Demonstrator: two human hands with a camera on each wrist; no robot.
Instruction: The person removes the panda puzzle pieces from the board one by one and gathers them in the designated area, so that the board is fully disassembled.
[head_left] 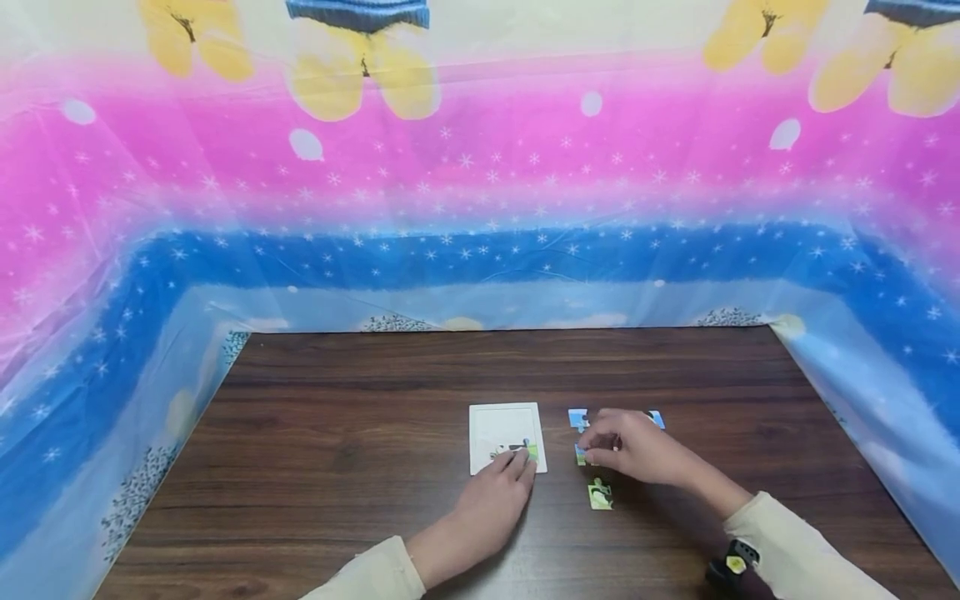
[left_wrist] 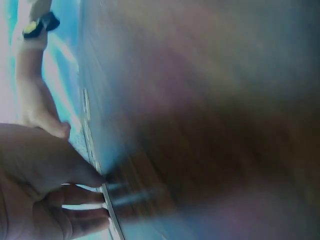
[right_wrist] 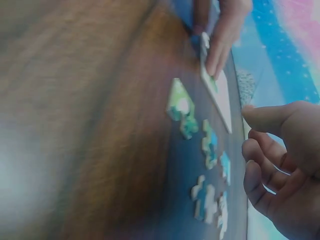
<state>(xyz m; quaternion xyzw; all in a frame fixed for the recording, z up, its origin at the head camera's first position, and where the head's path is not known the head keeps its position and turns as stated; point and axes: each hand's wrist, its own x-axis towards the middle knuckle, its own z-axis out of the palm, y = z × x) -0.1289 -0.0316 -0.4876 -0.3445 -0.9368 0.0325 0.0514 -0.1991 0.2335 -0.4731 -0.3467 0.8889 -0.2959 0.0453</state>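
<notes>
A white square puzzle tray (head_left: 486,423) lies on the table. Fitted pieces with a green and dark picture (head_left: 532,451) show in its lower right part. My left hand (head_left: 491,504) rests its fingertips on these pieces at the tray's near edge. My right hand (head_left: 637,446) hovers over the loose pieces to the right of the tray, fingers loosely bent. In the right wrist view nothing shows between thumb and fingers. Nearest me lies a green puzzle piece (head_left: 601,495); a blue piece (head_left: 577,418) lies farther back. Other pieces are partly hidden under the right hand.
The brown wooden table (head_left: 337,433) extends around the tray. A patterned pink and blue cloth (head_left: 480,208) stands along its back and sides. A black strapped device (head_left: 735,562) sits on the right wrist.
</notes>
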